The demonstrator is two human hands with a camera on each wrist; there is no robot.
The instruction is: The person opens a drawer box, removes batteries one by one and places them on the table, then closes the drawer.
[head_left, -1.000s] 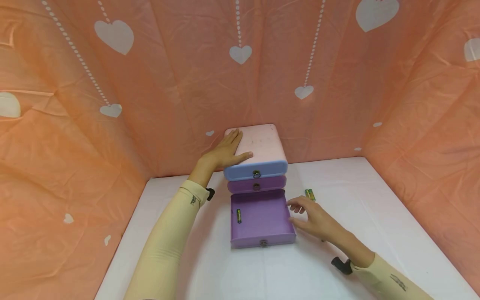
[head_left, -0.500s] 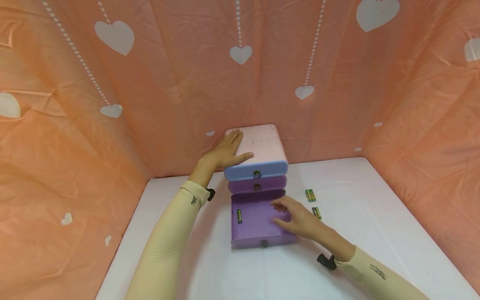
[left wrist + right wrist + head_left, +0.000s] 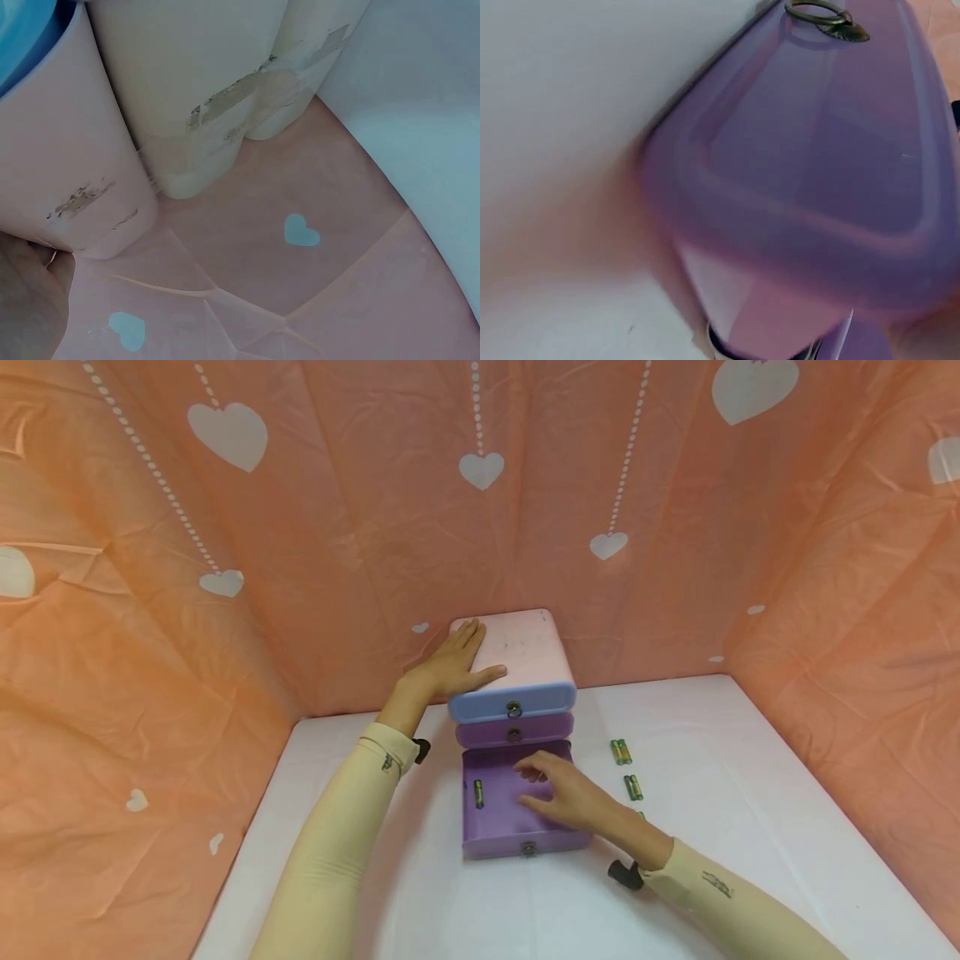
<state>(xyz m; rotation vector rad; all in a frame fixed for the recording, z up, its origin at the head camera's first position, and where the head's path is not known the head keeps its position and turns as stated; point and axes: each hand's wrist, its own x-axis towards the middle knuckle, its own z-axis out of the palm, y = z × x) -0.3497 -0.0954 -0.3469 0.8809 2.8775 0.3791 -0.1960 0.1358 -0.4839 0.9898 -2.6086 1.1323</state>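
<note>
My left hand point(image 3: 450, 662) lies with fingers spread on the pink top of a small drawer cabinet point(image 3: 525, 647); in the left wrist view the cabinet's scuffed side point(image 3: 82, 165) shows. Its blue top drawer point(image 3: 483, 704) and purple middle drawer point(image 3: 480, 733) are pushed in. The bottom purple drawer point(image 3: 495, 825) stands pulled out. Inside it, near the left wall, is one green battery point(image 3: 478, 794). Over the drawer's right half hovers my right hand point(image 3: 558, 789), fingers loosely bent, nothing held. Seen from the right wrist, a purple drawer front point(image 3: 817, 165) with a ring pull fills the view.
On the white table point(image 3: 720, 793) to the right lie a pair of green batteries point(image 3: 621, 752) and a second pair point(image 3: 633, 787) nearer. Another green end point(image 3: 641, 815) peeks out beside the right wrist. An orange cloth with hearts point(image 3: 390, 527) hangs behind and at both sides.
My right hand has moved left, from the drawer's right edge to over its inside, uncovering batteries on the table. The left hand has stayed on the cabinet.
</note>
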